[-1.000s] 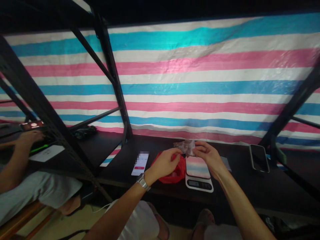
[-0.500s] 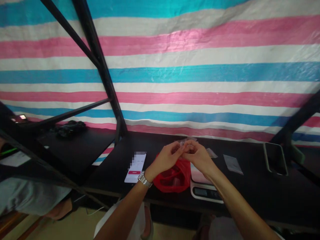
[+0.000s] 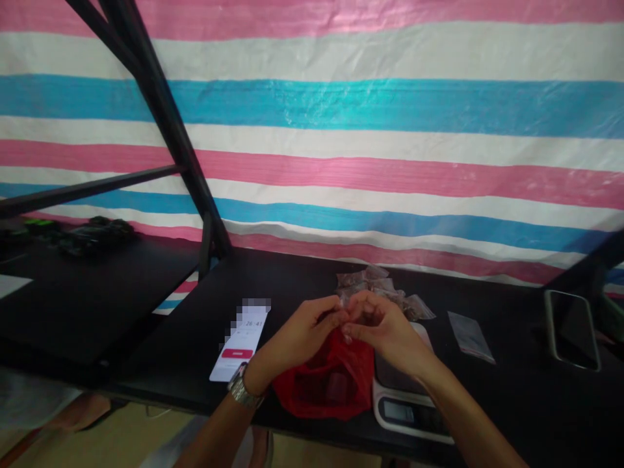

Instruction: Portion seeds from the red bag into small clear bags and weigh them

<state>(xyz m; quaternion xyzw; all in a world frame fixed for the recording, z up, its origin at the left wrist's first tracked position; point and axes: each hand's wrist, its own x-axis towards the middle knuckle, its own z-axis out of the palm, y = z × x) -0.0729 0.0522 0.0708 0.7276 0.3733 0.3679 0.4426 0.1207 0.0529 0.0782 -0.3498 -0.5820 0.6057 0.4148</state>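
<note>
My left hand (image 3: 309, 328), with a metal watch (image 3: 244, 389) at its wrist, and my right hand (image 3: 390, 335) meet above a red plastic bag (image 3: 361, 383). Both are closed, fingertips pinching a small clear plastic bag (image 3: 344, 301) that the fingers mostly hide. The red bag gapes open, with a pale object inside that I cannot make out. Under my right forearm sits a white digital scale (image 3: 385, 416), its platform partly covered. Just behind my hands lie several small clear bags (image 3: 380, 284) with brownish contents.
A flat clear zip bag (image 3: 470, 336) lies to the right, with a dark-screened phone (image 3: 572, 331) farther right. On the left rests a lit phone (image 3: 238, 351). A black metal frame (image 3: 166, 117) and striped sheeting (image 3: 365, 175) stand behind the black table (image 3: 180, 338).
The view has shifted closer and lower, so the filled bags behind my hands show more. My hands stay together at the small clear bag, with slightly shifted fingers.
</note>
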